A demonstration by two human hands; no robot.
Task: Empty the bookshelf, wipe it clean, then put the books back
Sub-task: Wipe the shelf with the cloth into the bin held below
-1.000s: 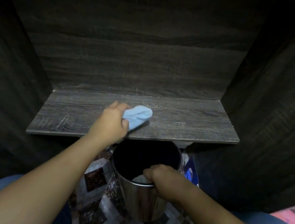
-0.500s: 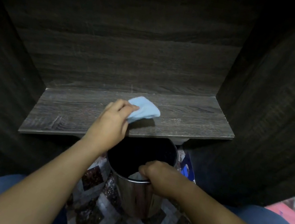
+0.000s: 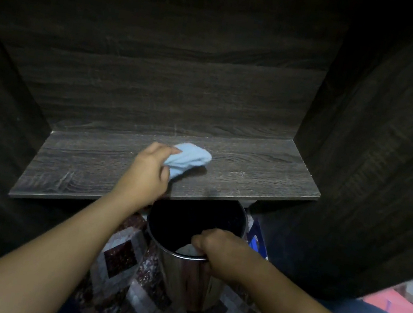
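My left hand (image 3: 146,173) gripped a bunched light blue cloth (image 3: 188,157). Its fingers were curled around one end, and the rest of the cloth lay pressed on the dark wood-grain shelf board (image 3: 82,173), near the board's middle. From my hand the cloth stuck out toward one o'clock.

My right hand (image 3: 222,252) was closed over the near rim of a shiny steel bin (image 3: 189,282), fingers curled tight around it. A bit of white material (image 3: 187,250) showed just under them, inside the rim. The bin stood upright on the patterned tile floor (image 3: 120,256), at six o'clock from the cloth and partly under the board's front edge.

A blue object (image 3: 255,242), too hidden to name, sat just beside the bin at its three o'clock. The bookshelf's back panel (image 3: 171,82) rose behind the board at twelve o'clock.
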